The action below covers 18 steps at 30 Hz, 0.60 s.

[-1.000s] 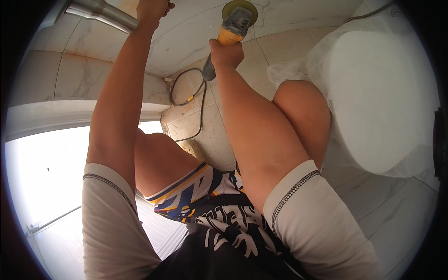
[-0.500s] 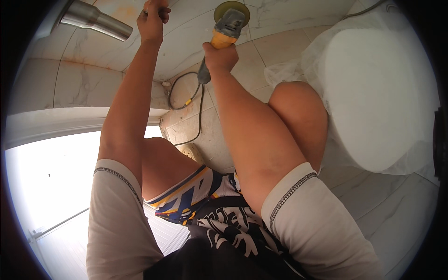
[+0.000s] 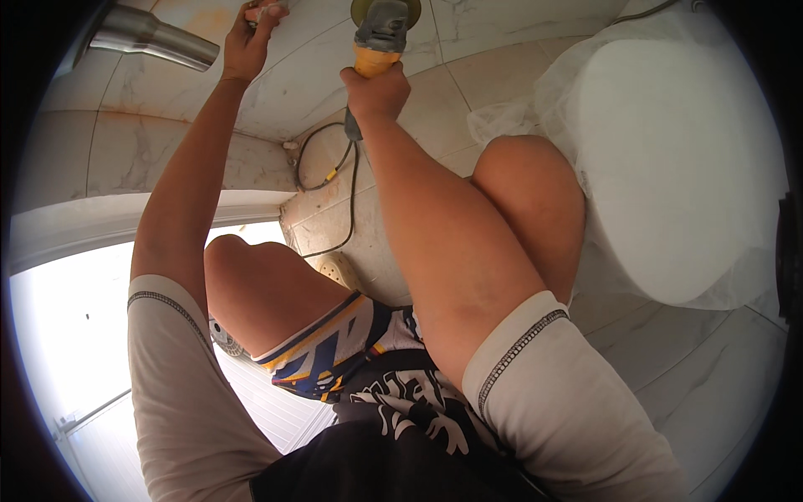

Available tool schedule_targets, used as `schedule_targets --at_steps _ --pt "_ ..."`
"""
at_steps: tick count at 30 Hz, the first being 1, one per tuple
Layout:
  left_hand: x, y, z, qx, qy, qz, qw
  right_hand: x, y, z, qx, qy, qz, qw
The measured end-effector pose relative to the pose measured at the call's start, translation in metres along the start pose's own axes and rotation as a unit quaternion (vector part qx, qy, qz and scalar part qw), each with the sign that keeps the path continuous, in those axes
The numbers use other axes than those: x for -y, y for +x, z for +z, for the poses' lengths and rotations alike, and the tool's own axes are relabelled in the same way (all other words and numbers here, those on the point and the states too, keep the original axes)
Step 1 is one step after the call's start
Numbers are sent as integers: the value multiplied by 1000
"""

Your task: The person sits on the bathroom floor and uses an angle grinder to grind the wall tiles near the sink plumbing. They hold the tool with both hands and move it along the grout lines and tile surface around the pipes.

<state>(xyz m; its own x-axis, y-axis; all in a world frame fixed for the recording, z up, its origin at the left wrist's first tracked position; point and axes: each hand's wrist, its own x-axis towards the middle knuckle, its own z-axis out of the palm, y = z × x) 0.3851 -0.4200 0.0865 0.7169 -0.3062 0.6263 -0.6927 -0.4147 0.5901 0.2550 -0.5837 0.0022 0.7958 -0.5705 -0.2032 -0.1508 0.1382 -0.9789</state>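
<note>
My left hand (image 3: pixel 249 46) is raised at the upper left, fingers closed on a small pinkish object (image 3: pixel 271 12), too small to name, near the tiled wall (image 3: pixel 318 63). Just left of it juts a stainless steel pipe (image 3: pixel 155 40). My right hand (image 3: pixel 376 92) grips a yellow and grey angle grinder (image 3: pixel 376 54) by its body; its yellowish disc (image 3: pixel 361 8) is partly cut off by the top of the picture. From the grinder's tail a black cord (image 3: pixel 355 192) loops down over the floor tiles (image 3: pixel 452 105).
A white oval fixture (image 3: pixel 661 167) wrapped in translucent plastic (image 3: pixel 560 84) stands at the right, close to my knee. A bright doorway (image 3: pixel 75 326) lies at lower left, below a white ledge. A beige clog (image 3: pixel 339 272) and a grey round object (image 3: pixel 226 339) show near my legs.
Both hands have shifted left in the picture, the grinder slightly upward too. My left knee has swung left, and the grey round object now shows beneath it.
</note>
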Motion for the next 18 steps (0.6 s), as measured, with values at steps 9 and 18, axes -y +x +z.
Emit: schedule_targets --at_steps 9,18 --pt "6 -4 -10 51 43 -29 997 -2 1 0 10 18 19 1000" --pt "-41 -7 -13 44 156 -160 974 -15 1 16 -21 -56 -106 993"
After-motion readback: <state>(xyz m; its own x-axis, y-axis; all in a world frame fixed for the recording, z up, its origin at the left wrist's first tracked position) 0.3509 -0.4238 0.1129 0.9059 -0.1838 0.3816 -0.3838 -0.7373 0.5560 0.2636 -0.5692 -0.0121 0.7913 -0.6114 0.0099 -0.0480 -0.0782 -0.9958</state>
